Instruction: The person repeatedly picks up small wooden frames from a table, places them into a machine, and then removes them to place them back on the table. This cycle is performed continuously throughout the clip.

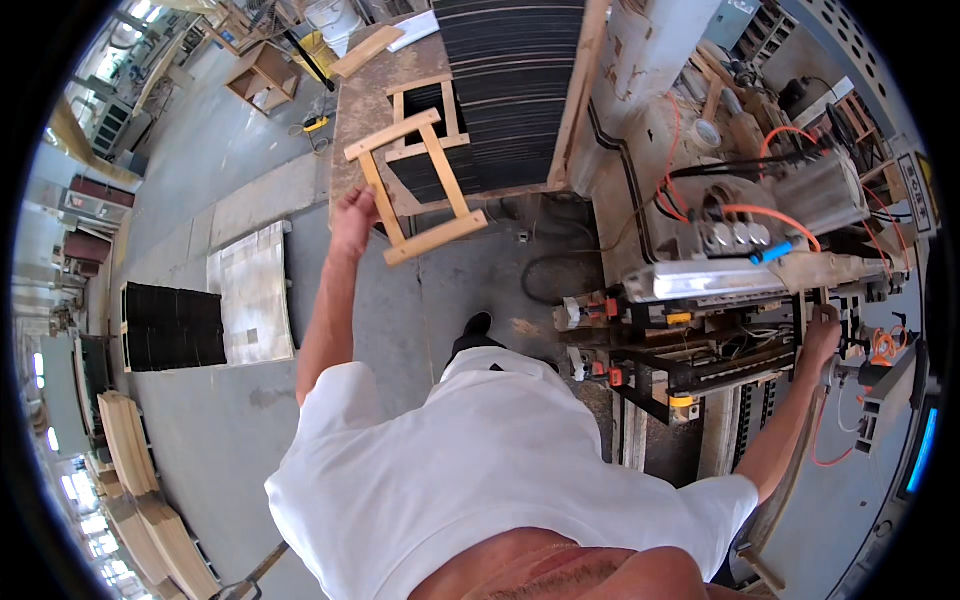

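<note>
My left hand is closed on one side rail of a light wooden frame, made of two long rails and two crosspieces, and holds it tilted in the air. Behind it, a second wooden frame lies on a dark stack at the worktable's edge. Far to the right, my right hand reaches into a machine with metal rails, clamps and orange air hoses. Its fingers are curled in beside a small pale strip at the machine's end; what they grip is too small to make out.
A tall stack of black panels stands on the worktable ahead. Another black stack sits on the floor at left beside a pale sheet. Wooden boards are piled lower left. A cable lies on the floor ahead.
</note>
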